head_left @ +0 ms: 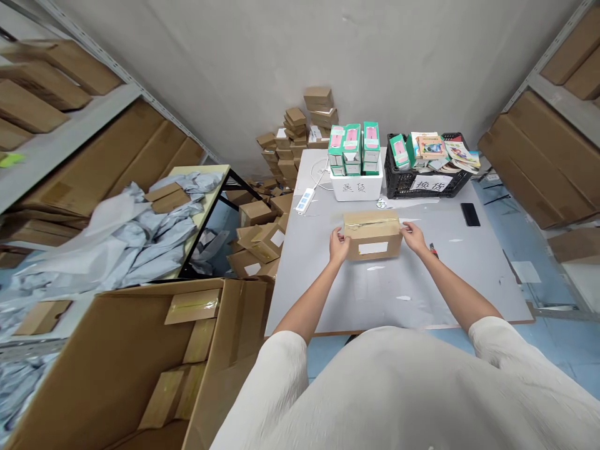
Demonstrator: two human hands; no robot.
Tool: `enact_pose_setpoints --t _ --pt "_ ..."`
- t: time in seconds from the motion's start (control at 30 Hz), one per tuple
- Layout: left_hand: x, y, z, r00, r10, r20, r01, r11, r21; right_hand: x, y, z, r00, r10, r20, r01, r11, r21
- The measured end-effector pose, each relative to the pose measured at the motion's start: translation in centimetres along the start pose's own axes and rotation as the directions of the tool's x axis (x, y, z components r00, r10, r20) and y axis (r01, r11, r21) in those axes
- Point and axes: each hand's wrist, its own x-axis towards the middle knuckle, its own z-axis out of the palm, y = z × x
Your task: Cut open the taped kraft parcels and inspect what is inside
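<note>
A taped brown cardboard box [372, 232] with a white label on its near side is at the middle of the grey table [304, 281]. My left hand [338, 245] grips its left end, fingers bent against the side. At the right end my right hand [413, 237] holds the box near its upper corner, fingers pressed together. A red cutter [434, 250] lies beside my right forearm, partly hidden by it.
Behind the box stand a white bin [357, 187] of green boxes and a black crate [398, 185] of books. A phone [470, 214] lies right, a power strip [305, 200] left. A big open carton [244, 319] stands left, near piled boxes [255, 213].
</note>
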Motion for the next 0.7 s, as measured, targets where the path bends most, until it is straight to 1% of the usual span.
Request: enact_pose_setpoints --t 0.13,0.33,0.5,0.7 --pt "-1.0 -1.0 -0.3 0.998 -0.064 0.015 0.063 0.994 0.085 -1.4 1.4 0.0 0.998 0.040 0.050 -0.034 0.993 -0.110" --pt "-1.9 -1.6 -0.9 0.996 -0.055 0.072 0.043 0.988 0.151 -2.6 2.3 -0.3 0.996 0.035 0.083 -0.018 0.978 -0.207" --pt "-1.6 -2.2 -0.9 0.992 -0.077 0.102 0.054 0.975 0.215 -2.3 2.5 -0.8 0.993 0.035 0.114 -0.006 0.970 -0.243" --pt "-0.3 -2.1 -0.7 0.984 -0.094 0.151 0.061 0.976 0.211 -0.9 2.4 -1.1 0.988 0.056 0.147 -0.019 0.969 -0.248"
